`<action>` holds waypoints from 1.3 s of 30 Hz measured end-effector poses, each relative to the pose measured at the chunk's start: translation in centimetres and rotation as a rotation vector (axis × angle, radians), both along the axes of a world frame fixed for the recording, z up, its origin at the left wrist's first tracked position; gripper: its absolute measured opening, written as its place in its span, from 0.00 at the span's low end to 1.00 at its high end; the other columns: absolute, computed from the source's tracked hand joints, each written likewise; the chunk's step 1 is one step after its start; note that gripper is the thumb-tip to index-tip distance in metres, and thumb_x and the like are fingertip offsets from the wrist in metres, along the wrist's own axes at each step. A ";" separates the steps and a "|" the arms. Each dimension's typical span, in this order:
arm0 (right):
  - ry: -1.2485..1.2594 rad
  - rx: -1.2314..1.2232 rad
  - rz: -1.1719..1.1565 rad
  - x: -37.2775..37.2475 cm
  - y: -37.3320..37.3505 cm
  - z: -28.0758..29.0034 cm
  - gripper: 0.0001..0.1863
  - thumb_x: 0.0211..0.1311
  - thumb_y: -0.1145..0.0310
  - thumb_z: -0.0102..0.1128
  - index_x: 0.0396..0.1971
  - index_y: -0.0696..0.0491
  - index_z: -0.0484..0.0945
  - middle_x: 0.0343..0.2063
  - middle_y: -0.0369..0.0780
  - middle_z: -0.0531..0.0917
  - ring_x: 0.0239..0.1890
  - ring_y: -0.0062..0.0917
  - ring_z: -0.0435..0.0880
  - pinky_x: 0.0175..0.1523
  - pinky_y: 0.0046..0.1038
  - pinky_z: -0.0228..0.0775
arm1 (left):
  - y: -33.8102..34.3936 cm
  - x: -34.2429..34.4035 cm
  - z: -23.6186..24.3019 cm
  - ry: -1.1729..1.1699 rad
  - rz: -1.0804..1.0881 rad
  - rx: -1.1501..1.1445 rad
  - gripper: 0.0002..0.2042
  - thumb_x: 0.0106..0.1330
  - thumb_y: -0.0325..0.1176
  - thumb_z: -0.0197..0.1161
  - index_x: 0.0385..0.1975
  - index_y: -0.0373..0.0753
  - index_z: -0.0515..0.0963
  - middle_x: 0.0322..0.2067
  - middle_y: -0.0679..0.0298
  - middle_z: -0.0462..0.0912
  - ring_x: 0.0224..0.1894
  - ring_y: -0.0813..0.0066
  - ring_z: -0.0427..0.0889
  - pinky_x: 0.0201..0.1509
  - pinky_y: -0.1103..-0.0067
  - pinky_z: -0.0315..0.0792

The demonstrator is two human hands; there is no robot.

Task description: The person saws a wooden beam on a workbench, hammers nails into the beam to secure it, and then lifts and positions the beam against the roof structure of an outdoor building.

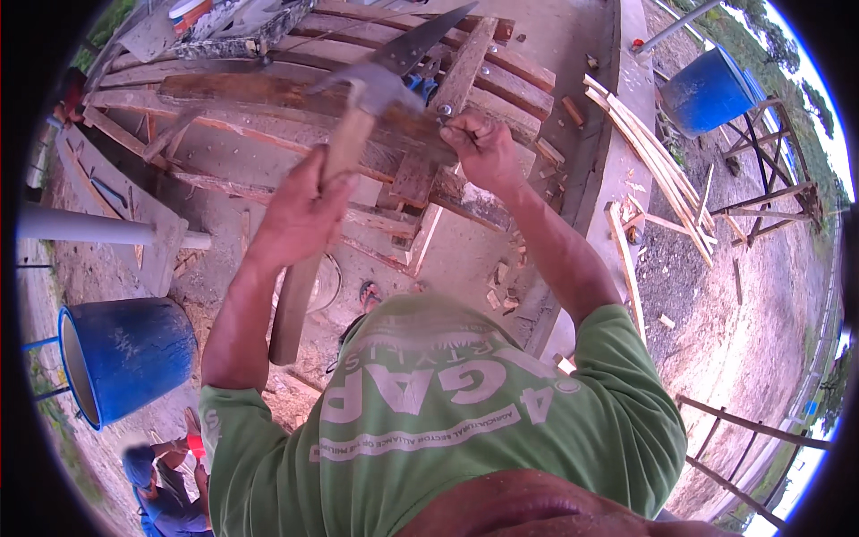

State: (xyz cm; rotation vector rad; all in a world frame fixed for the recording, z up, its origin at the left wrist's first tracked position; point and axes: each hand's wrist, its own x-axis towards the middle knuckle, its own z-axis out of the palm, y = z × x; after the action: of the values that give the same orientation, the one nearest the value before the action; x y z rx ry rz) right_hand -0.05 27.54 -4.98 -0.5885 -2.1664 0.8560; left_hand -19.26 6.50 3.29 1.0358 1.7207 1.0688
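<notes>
My left hand (309,201) is wrapped round the wooden handle of a claw hammer (349,143). The metal head is raised over the boards and the long handle runs down past my wrist. My right hand (483,152) is closed in a pinch above a brown wooden board (250,92). By its fingertips shows a small shiny round metal piece (445,110); whether the fingers grip it or a nail, I cannot make out. Beyond the hammer head lies a handsaw (425,40) with a dark blade and a blue handle, partly hidden. A short wooden piece (465,67) crosses the slats near my right hand.
Slatted lumber forms the work surface. A paint-spattered tray (246,31) sits at its far left. Blue drums stand left (130,358) and right (707,89). Long wood strips (653,166) lean at the right. Another person (165,483) is at lower left.
</notes>
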 end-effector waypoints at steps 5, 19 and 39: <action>0.008 -0.107 -0.008 0.1 -0.5 0.2 0.05 0.59 0.72 0.69 0.28 0.56 0.81 0.22 0.37 0.79 0.26 0.23 0.77 0.33 0.26 0.69 | -2.1 -2.8 4.7 -0.121 0.326 0.563 0.07 0.75 0.34 0.54 0.45 0.38 0.69 0.21 0.68 0.72 0.16 0.82 0.72 0.16 0.81 0.68; 0.015 -0.126 -0.028 0.3 -0.2 0.1 0.05 0.57 0.71 0.70 0.28 0.56 0.83 0.22 0.41 0.81 0.24 0.23 0.79 0.32 0.29 0.70 | -0.2 -1.9 2.8 -0.312 0.409 0.470 0.07 0.73 0.34 0.58 0.41 0.41 0.69 0.20 0.68 0.74 0.15 0.81 0.74 0.15 0.81 0.69; -0.223 -0.110 -0.096 3.0 1.2 -1.0 0.41 0.38 0.57 0.83 0.56 0.53 0.78 0.15 0.32 0.67 0.20 0.19 0.64 0.29 0.27 0.63 | -3.1 -4.9 2.5 -0.162 0.440 0.739 0.12 0.77 0.39 0.51 0.44 0.35 0.69 0.23 0.61 0.70 0.17 0.76 0.71 0.18 0.79 0.70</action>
State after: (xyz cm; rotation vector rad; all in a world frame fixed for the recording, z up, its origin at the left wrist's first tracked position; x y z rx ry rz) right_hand 2.95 28.78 -5.96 -0.8724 -2.2775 0.8975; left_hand -24.19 3.41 5.76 0.9667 1.4689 2.1117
